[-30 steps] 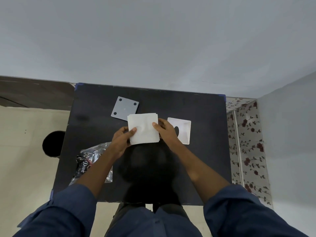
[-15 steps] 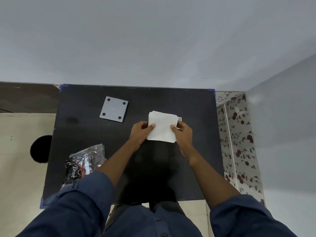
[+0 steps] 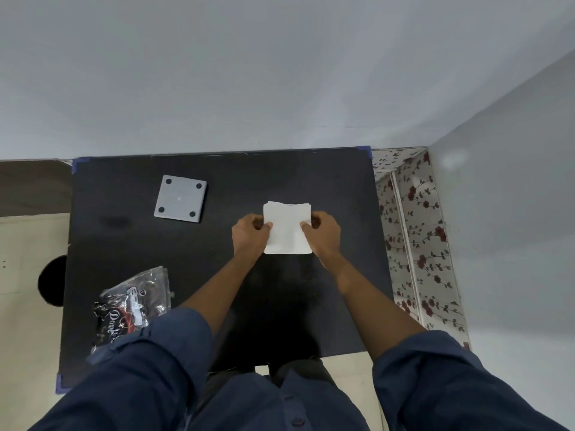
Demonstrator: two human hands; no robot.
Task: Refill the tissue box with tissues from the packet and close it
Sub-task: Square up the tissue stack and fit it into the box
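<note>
Tissues (image 3: 287, 228) pinched between left hand (image 3: 250, 233) and right hand (image 3: 323, 233), one on each side. Probably soft, light, floppy; best held by both edges.

lid (image 3: 180, 199) far left on table (image 3: 124, 237), packet (image 3: 132, 306) near left

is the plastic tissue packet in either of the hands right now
No, the packet lies on the table's near left, while both hands, left hand and right hand, hold the tissue stack.
</note>
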